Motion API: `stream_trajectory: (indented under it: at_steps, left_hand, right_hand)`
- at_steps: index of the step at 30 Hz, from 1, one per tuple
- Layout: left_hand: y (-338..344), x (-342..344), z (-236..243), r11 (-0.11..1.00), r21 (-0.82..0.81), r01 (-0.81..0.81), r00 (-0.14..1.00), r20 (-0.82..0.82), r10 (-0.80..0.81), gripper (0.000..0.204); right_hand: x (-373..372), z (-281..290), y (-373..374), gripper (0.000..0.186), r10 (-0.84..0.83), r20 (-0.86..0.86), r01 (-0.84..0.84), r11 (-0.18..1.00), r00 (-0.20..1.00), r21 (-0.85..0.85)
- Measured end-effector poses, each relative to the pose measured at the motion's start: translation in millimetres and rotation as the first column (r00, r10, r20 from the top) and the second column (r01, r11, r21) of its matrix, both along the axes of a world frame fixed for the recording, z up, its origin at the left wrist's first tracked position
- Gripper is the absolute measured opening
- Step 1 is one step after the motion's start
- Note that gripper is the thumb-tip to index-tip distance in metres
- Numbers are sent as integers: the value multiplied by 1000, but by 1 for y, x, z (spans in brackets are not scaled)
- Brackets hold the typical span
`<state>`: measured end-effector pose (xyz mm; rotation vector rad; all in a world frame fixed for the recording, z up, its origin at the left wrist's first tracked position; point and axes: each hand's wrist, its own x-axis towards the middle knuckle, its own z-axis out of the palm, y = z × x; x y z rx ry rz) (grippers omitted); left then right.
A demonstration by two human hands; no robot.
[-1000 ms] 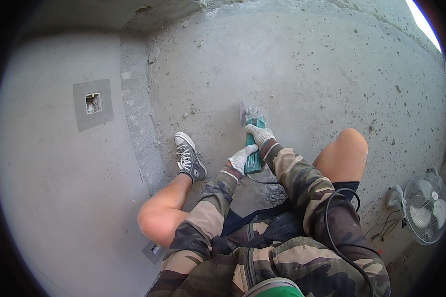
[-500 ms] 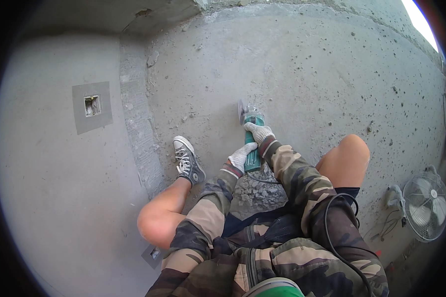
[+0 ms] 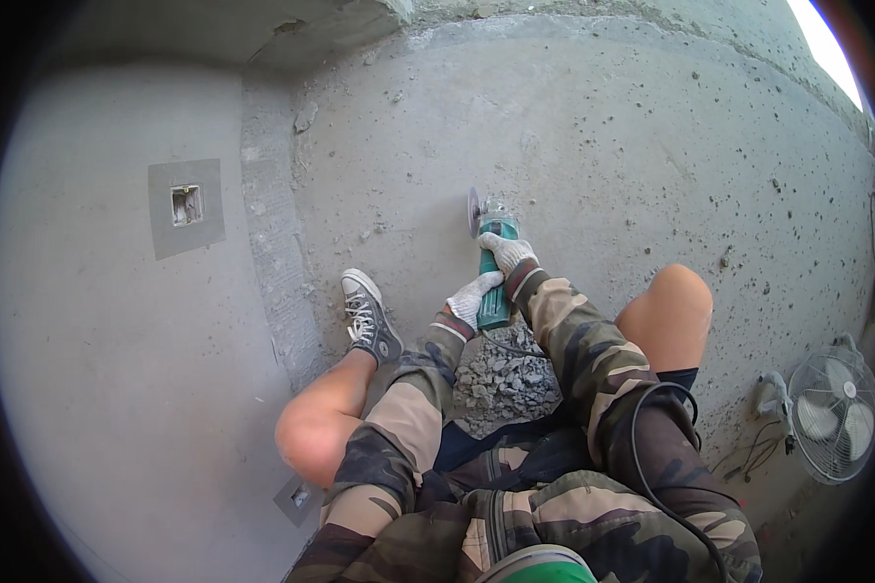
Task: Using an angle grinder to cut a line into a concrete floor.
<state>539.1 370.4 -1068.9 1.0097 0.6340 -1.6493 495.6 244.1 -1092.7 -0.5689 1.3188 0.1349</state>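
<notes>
Both my gloved hands are closed around a teal angle grinder. My right hand wraps the body just behind the metal gear head, and my left hand grips the rear of the handle. The round disc stands on edge at the grinder's left front, above the concrete floor; whether it touches the floor I cannot tell. A dark cord leaves the back of the tool toward my right arm. Behind the grinder, between my legs, lies a heap of broken concrete rubble.
My sneaker is planted left of the tool, beside a rough strip along the grey wall. That wall holds a recessed electrical box. At the right stands a fan with loose cables. Small debris dots the floor.
The grinder and both hands have barely shifted, with the disc slightly higher in view. My right knee has moved a little left, and more of the rubble heap shows.
</notes>
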Motion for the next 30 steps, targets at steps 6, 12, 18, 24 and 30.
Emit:
stream_trajectory:
  at_steps: [6,12,18,24,30]
  left_hand:
    - [-13,3,16,998,60,24,997,74,-28,33]
    - [-26,2,18,994,105,-13,994,110,2,34]
    - [-25,12,19,997,79,15,998,52,-19,34]
    - [-34,29,20,997,66,49,999,7,-50,34]
    - [-48,42,16,998,27,59,998,32,-60,36]
  right_hand:
    - [5,-4,-6,44,-4,-14,4,1000,1000,10]
    - [6,-10,-14,47,-22,31,20,999,999,42]
    - [11,11,-17,44,-44,-4,44,999,999,15]
    - [26,22,-31,40,-9,-51,6,999,999,-42]
    - [38,14,-45,43,22,-66,-28,996,998,-82]
